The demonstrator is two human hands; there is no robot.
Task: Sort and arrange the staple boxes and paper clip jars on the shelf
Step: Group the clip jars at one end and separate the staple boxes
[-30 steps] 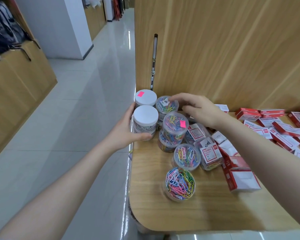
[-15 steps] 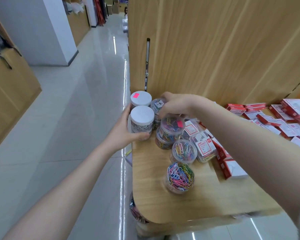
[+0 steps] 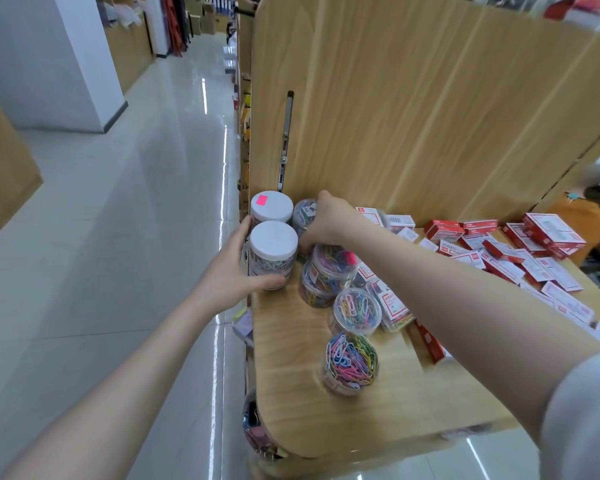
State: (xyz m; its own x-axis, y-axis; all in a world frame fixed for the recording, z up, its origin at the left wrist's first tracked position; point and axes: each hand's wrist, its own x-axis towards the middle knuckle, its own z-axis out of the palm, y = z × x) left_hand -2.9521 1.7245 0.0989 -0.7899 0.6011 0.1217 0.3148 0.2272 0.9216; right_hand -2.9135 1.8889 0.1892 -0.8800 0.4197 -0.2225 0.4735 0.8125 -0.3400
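At the shelf's left end, hard against its left edge, two white-lidded jars stand one behind the other. The left hand wraps the nearer white-lidded jar, thumb across its front near the base and fingers curled round the outer side. The farther white-lidded jar, in the back left corner, carries a pink sticker on its lid.

The right hand reaches over the cluster just beside them, fingers curled down onto the top of a clear jar of coloured paper clips that sits stacked on another like it; whether the fingers actually clamp it I cannot tell. Behind the hand another clear jar stands against the back panel.

Towards the front edge two more clear jars sit apart: a middle jar and the front jar, both full of bright clips. A jar lying on its side touches the middle one.

Red and white staple boxes lie scattered across the right half of the shelf.
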